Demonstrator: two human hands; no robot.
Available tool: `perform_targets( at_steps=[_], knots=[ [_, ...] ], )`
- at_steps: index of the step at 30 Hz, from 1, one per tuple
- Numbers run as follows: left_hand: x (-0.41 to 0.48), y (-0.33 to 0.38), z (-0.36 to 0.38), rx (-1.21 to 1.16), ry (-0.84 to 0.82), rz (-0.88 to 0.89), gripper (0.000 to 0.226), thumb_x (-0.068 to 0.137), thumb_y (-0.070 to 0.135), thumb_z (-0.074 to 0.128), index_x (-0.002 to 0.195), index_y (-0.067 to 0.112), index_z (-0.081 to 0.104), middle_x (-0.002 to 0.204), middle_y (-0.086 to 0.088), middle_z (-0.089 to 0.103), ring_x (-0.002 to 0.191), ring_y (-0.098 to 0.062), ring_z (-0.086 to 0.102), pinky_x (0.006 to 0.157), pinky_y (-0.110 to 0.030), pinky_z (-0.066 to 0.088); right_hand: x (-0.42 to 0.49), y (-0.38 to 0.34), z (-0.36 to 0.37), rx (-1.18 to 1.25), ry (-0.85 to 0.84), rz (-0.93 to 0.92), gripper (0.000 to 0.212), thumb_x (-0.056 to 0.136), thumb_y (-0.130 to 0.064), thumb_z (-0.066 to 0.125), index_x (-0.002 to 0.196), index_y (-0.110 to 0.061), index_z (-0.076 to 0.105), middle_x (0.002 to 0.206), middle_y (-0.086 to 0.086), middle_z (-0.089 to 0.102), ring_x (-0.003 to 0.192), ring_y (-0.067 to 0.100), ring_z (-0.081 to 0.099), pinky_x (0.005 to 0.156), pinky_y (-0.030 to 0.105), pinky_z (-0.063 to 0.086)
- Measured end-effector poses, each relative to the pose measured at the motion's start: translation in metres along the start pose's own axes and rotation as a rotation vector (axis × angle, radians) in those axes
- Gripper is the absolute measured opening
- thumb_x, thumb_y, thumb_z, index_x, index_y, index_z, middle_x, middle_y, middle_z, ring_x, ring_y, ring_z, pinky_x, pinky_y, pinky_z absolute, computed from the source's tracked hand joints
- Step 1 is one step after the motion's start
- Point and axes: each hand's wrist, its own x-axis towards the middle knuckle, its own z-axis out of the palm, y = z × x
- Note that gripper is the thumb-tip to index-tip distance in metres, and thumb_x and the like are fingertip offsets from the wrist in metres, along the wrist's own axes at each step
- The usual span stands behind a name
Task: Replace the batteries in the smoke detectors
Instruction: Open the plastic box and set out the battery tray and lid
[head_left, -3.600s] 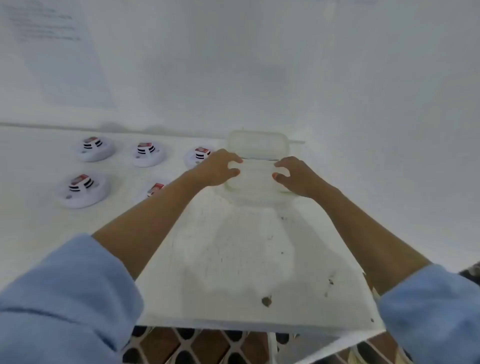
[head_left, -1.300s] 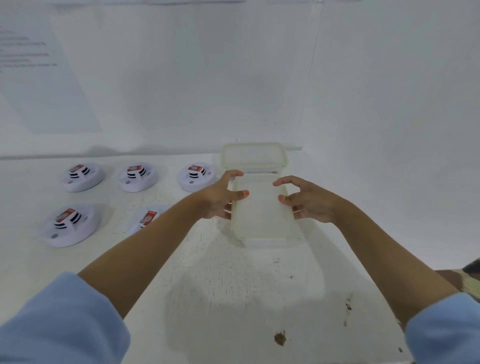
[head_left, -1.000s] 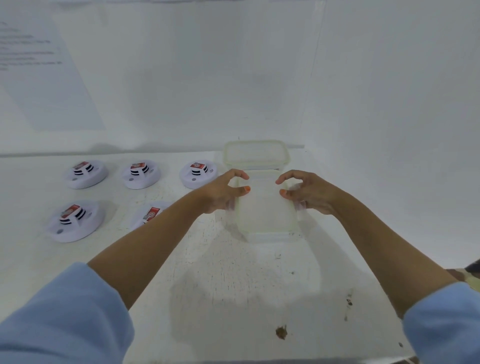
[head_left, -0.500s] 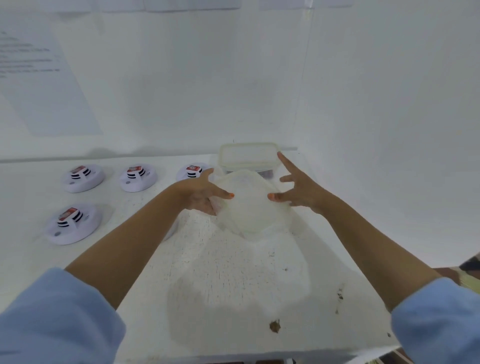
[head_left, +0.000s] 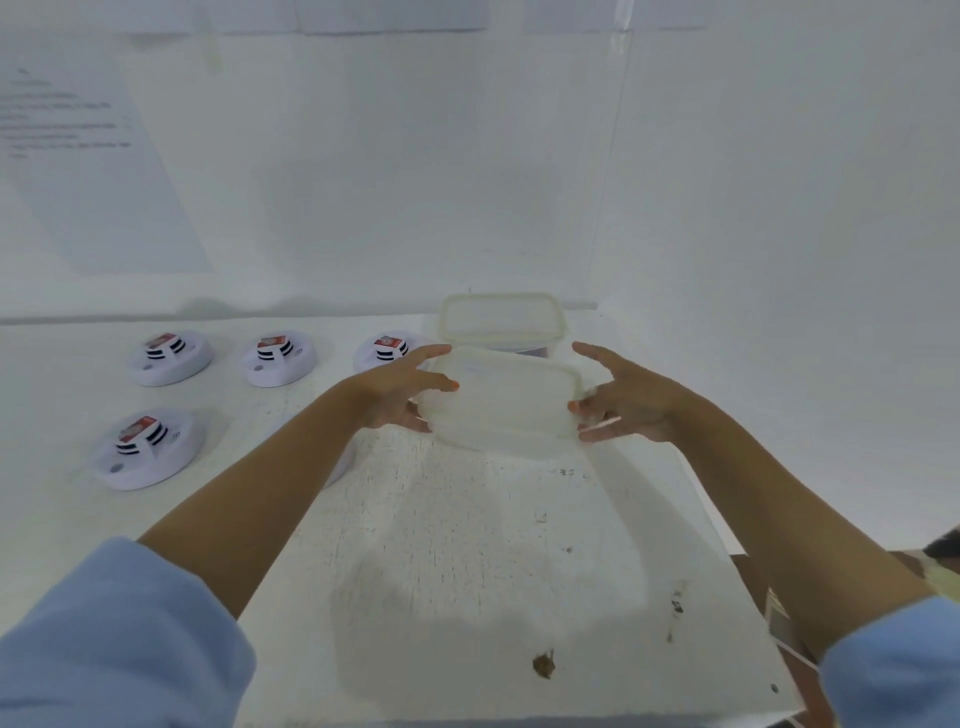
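Head view: your left hand (head_left: 400, 395) and right hand (head_left: 628, 400) grip a translucent box (head_left: 498, 405) by its ends, thumbs on top. Smoke detectors (head_left: 169, 356) sit left on the surface (head_left: 467, 571). A second box (head_left: 501, 322) stands just behind.

A box (head_left: 501, 410) sits between left hand (head_left: 397, 397) and right hand (head_left: 626, 402); a second box (head_left: 501, 319) behind it; four smoke detectors (head_left: 278, 359) to its left, on the table (head_left: 467, 545).

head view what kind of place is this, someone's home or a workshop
Probably a staged test bench, not a home: smoke detectors laid in rows on a scuffed white table, a printed sheet on a bare white wall. The left hand and right hand hold a plastic tub.
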Motion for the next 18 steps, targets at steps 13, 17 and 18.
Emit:
perform_targets(
  at_steps=[13,17,18],
  knots=[
    [-0.002,0.001,-0.002,-0.003,0.149,0.080,0.051,0.087,-0.002,0.054,0.128,0.028,0.050,0.134,-0.008,0.041,0.121,-0.029,0.041,0.083,-0.039,0.050,0.028,-0.002,-0.010,0.100,0.219,-0.114,0.057,0.075,0.010,0.066,0.125,-0.010,0.049,0.069,0.009,0.052,0.060,0.017,0.050,0.061,0.026,0.046],
    [-0.015,0.002,-0.009,0.070,0.176,0.176,0.052,0.083,-0.010,0.055,0.125,0.020,0.050,0.102,-0.008,0.051,0.093,-0.021,0.053,0.077,-0.029,0.051,0.023,-0.008,-0.016,0.221,0.149,-0.112,0.059,0.074,0.015,0.062,0.123,-0.015,0.048,0.071,0.008,0.056,0.057,0.018,0.048,0.058,0.027,0.042],
    [-0.019,0.003,-0.010,0.077,0.174,0.204,0.053,0.083,-0.011,0.055,0.126,0.019,0.049,0.100,-0.008,0.051,0.091,-0.021,0.054,0.077,-0.029,0.052,0.021,-0.010,-0.017,0.254,0.128,-0.111,0.059,0.074,0.016,0.061,0.122,-0.017,0.049,0.074,0.008,0.057,0.058,0.018,0.048,0.058,0.027,0.041]
  ],
)
